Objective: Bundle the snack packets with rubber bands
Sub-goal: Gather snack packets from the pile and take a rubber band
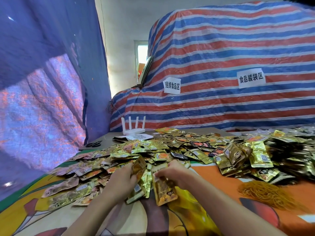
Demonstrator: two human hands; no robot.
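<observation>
Gold snack packets (170, 149) lie heaped on the surface (213, 171). Both arms reach forward, hands close together. The left hand (121, 176) grips a brown packet (140, 166); the right hand (177, 173) pinches a yellow packet (164, 189). Rubber bands (267, 193) sit piled at the right.

A makeshift food-packing storeroom: well beyond the grip a striped tarpaulin (221, 57) carries paper food-zone signs (251, 78); snack packets (153, 147) heap around the grip, rubber bands (265, 193) to its right.

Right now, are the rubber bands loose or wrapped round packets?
Loose: the rubber bands lie in a tangled heap on the orange cloth.
</observation>
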